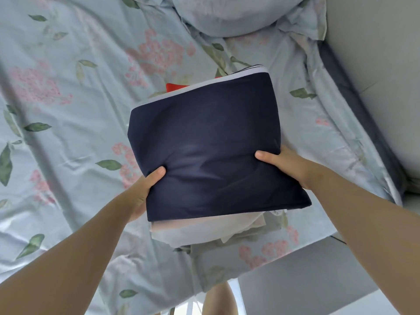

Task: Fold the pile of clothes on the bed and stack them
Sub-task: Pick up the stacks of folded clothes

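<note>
A stack of folded clothes hangs above the bed, held between both hands. On top lies a navy blue folded garment [204, 144]. Under it show a white layer [200, 230] at the near edge and a bit of red cloth [173, 87] at the far edge. My left hand [145, 189] grips the stack's left side, thumb on top of the navy cloth, fingers hidden beneath. On the right side my right hand [286, 164] grips it the same way, thumb on top.
The bed [68, 110] carries a pale blue sheet with pink flowers and green leaves. A matching pillow [227, 14] lies at the far end. A grey wall or headboard [375, 64] runs along the right. The bed's near corner ends at bottom right.
</note>
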